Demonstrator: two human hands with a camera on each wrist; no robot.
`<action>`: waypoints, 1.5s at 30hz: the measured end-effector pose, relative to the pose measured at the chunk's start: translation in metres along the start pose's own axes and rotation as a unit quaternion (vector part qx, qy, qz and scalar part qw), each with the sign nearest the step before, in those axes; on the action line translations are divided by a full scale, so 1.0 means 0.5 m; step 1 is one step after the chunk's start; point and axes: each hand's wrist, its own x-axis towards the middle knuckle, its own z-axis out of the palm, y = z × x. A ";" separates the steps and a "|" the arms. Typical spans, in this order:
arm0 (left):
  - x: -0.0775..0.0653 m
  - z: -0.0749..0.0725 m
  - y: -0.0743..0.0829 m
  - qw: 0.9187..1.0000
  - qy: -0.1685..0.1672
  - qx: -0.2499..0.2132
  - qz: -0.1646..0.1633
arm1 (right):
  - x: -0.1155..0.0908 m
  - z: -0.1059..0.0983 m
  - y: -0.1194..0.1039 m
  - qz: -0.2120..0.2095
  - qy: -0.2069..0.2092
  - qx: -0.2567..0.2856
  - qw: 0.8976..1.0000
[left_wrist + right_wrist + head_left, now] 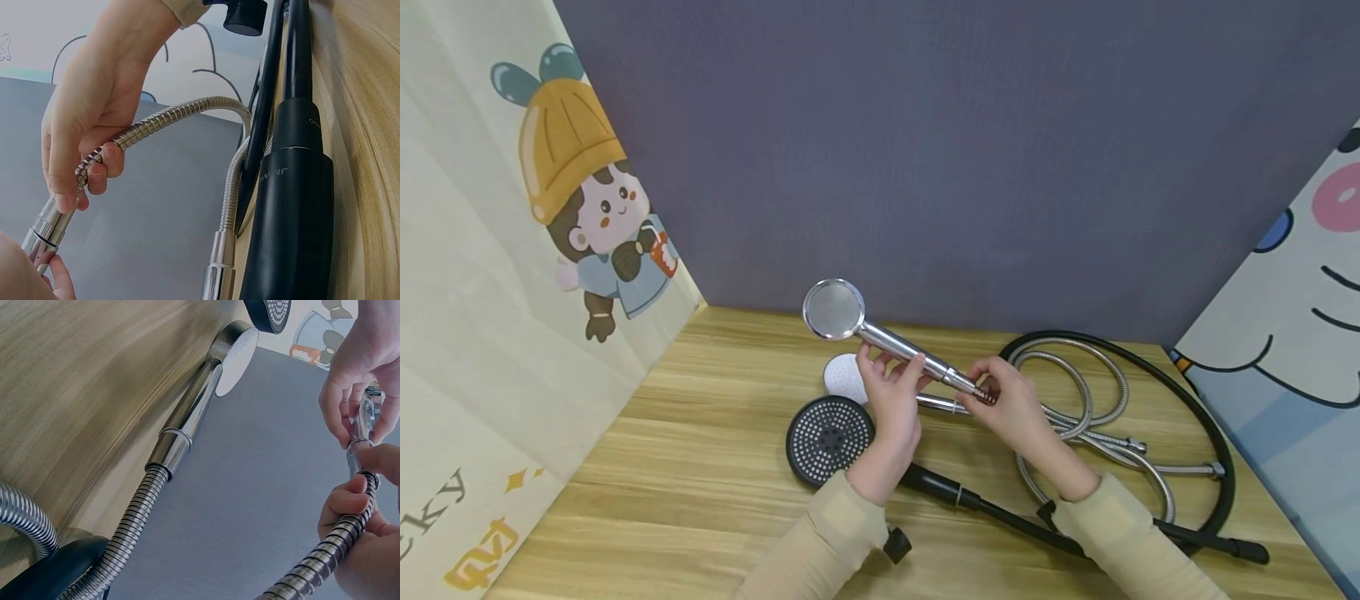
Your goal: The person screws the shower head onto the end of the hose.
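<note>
A chrome handheld shower head (pixel 833 309) is raised above the table, tilted with its round face at the upper left. My left hand (pixel 891 396) holds its handle between thumb and fingers. At the handle's lower end, my right hand (pixel 1015 408) pinches the metal shower hose (pixel 165 120) right beside the connector. Hose and handle meet in line there; the thread itself is hidden. In the right wrist view, the right-hand fingers (pixel 350 503) curl round the ribbed hose, with the left hand (pixel 359 375) farther up on the handle.
Below the hands lie a black shower head (pixel 830 440) and another chrome one with a white face (pixel 844 377). Coiled metal hoses (pixel 1086 417) and a black hose (pixel 1217 425) spread over the right side of the wooden table (pixel 700 467). A grey wall (pixel 925 167) stands behind.
</note>
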 end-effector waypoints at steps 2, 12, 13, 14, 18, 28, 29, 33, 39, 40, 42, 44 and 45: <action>0.000 0.000 0.000 1.000 -0.001 -0.001 0.001 | 0.000 -0.001 0.000 -0.006 0.003 -0.001 1.000; 0.000 -0.001 0.001 1.000 0.002 -0.006 0.006 | 0.000 0.001 0.003 -0.020 0.013 -0.002 1.000; 0.000 -0.001 0.001 1.000 0.002 -0.006 0.006 | 0.000 0.001 0.004 -0.020 0.013 0.000 1.000; 0.000 -0.001 0.002 1.000 0.002 -0.006 0.006 | 0.000 0.001 0.004 -0.020 0.014 0.000 1.000; -0.001 0.000 0.002 1.000 0.003 -0.008 0.005 | 0.000 0.001 0.005 -0.022 0.016 0.001 1.000; -0.003 -0.001 0.001 1.000 0.005 -0.003 -0.003 | 0.001 -0.003 0.003 -0.024 0.010 -0.008 1.000; -0.003 -0.001 0.001 1.000 0.004 -0.004 -0.004 | 0.001 -0.004 0.003 -0.024 0.008 -0.008 1.000; -0.003 -0.001 0.001 1.000 0.004 -0.006 -0.004 | 0.001 -0.004 0.003 -0.021 0.005 -0.009 1.000; -0.003 -0.001 0.000 1.000 -0.002 -0.008 -0.002 | 0.000 -0.004 0.001 0.001 0.001 -0.008 1.000; -0.003 -0.001 0.000 1.000 -0.002 -0.007 -0.001 | 0.000 -0.004 0.000 0.009 -0.003 -0.003 1.000; -0.002 -0.001 -0.001 1.000 0.000 -0.007 0.001 | 0.000 -0.005 -0.002 0.024 -0.009 0.006 1.000; -0.002 -0.001 -0.001 1.000 0.002 -0.007 0.002 | 0.000 -0.006 -0.005 0.037 -0.016 0.015 0.999; -0.002 -0.001 -0.001 1.000 0.003 -0.008 0.002 | 0.000 -0.007 -0.005 0.041 -0.018 0.017 0.999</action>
